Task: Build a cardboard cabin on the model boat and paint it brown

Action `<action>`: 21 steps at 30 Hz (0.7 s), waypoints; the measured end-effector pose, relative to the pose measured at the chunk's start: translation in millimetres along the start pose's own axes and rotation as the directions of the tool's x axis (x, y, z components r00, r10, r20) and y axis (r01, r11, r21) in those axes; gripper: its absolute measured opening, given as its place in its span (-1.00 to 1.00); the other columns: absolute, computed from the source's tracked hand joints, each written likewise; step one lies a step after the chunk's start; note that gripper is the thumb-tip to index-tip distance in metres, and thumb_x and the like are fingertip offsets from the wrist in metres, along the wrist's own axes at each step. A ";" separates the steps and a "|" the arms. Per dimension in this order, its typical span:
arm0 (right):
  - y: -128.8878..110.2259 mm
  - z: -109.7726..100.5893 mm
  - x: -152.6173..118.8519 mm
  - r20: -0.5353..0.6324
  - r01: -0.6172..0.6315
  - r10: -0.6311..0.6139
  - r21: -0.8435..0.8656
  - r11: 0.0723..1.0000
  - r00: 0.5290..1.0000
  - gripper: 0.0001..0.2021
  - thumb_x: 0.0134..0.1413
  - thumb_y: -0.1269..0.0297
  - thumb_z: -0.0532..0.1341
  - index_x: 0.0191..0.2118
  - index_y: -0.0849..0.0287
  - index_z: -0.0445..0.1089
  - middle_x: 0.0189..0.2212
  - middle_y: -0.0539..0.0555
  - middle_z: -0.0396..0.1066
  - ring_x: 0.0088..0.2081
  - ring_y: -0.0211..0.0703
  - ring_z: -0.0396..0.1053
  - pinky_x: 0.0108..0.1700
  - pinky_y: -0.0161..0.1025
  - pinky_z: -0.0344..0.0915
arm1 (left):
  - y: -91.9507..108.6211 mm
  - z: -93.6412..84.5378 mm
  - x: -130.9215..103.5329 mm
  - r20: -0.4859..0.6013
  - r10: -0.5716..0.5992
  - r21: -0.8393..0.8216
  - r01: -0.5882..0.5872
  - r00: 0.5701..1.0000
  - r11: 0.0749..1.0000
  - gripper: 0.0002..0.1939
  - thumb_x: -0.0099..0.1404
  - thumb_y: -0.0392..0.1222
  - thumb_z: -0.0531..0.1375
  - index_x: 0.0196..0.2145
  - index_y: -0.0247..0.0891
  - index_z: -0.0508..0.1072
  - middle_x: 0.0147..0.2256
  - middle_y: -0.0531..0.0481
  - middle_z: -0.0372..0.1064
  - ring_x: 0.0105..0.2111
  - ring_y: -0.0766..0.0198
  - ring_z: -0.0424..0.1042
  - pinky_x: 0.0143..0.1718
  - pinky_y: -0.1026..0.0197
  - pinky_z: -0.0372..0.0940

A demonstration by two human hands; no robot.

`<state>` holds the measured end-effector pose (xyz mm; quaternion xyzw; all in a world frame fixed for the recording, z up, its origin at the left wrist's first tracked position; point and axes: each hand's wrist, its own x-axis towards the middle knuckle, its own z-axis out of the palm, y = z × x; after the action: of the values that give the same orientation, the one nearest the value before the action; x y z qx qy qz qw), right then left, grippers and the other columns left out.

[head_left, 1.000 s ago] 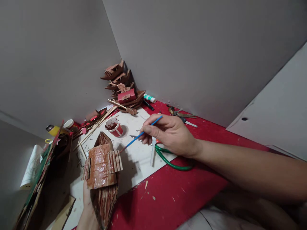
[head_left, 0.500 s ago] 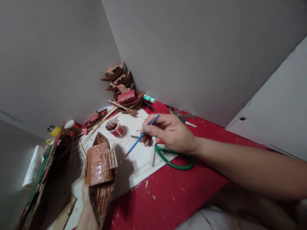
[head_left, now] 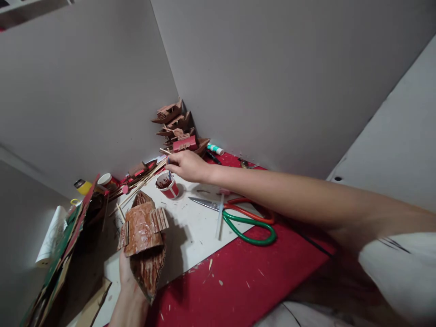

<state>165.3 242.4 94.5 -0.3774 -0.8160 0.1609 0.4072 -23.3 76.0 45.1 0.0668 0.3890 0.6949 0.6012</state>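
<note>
A small cardboard model boat (head_left: 141, 227), glossy brown with a curved roof and side flaps, is held up in my left hand (head_left: 126, 272). Most of that hand's fingers are hidden under the hull. Over a red-and-white paper cup (head_left: 170, 190) smeared inside with dark brown paint, my right hand (head_left: 185, 165) pinches a thin blue paintbrush (head_left: 169, 175). The brush points down, its tip inside the cup.
Scissors (head_left: 238, 215) with green and orange handles lie on the white board (head_left: 200, 236), beside a translucent stick (head_left: 220, 220). Finished-looking model boats (head_left: 173, 118) are stacked in the corner. Cardboard sheets (head_left: 68, 245) lean at left, near a yellow bottle (head_left: 83, 186).
My right hand has moved left and away from me, from beside the boat to the cup, taking the brush into it. The boat stays in my left hand.
</note>
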 end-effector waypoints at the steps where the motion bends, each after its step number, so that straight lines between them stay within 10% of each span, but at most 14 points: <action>1: 0.5 5.1 4.0 0.030 0.002 -0.001 -0.013 1.000 1.000 -0.84 0.12 0.38 0.21 -0.48 0.26 0.40 -0.53 0.03 0.39 -0.46 -0.27 0.24 -0.39 -0.31 0.03 | -0.3 3.2 -0.9 -0.053 0.015 0.042 -0.013 0.998 0.999 -0.60 0.35 -0.16 -0.02 0.02 -0.30 0.45 -0.47 -0.14 0.54 -0.48 0.09 0.54 -0.32 0.00 0.46; 7: 1.4 24.9 13.6 0.103 0.020 -0.024 0.040 0.999 0.994 -0.83 0.07 0.38 0.23 -0.53 0.25 0.41 -0.60 -0.03 0.35 -0.54 -0.33 0.16 -0.44 -0.34 -0.02 | 0.4 9.1 -4.5 -0.074 0.028 0.123 -0.019 0.997 0.992 -0.57 0.33 -0.23 -0.06 0.05 -0.31 0.43 -0.48 -0.17 0.53 -0.51 0.08 0.53 -0.36 0.00 0.46; 21: 12.7 5.8 -19.0 -0.214 -0.047 0.158 0.447 0.893 0.964 -0.87 0.16 0.36 0.15 -0.41 0.24 0.33 -0.52 0.00 0.41 -0.53 -0.32 0.35 -0.45 -0.36 0.24 | -2.1 6.4 -2.2 -0.001 0.007 0.162 -0.007 1.000 0.987 -0.55 0.37 -0.13 -0.08 0.11 -0.25 0.36 -0.37 -0.25 0.52 -0.40 -0.02 0.54 -0.49 -0.01 0.44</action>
<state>174.2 236.9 73.3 -0.3358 -0.6811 0.3140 0.5698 -17.4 77.0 49.1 0.1163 0.4445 0.6630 0.5910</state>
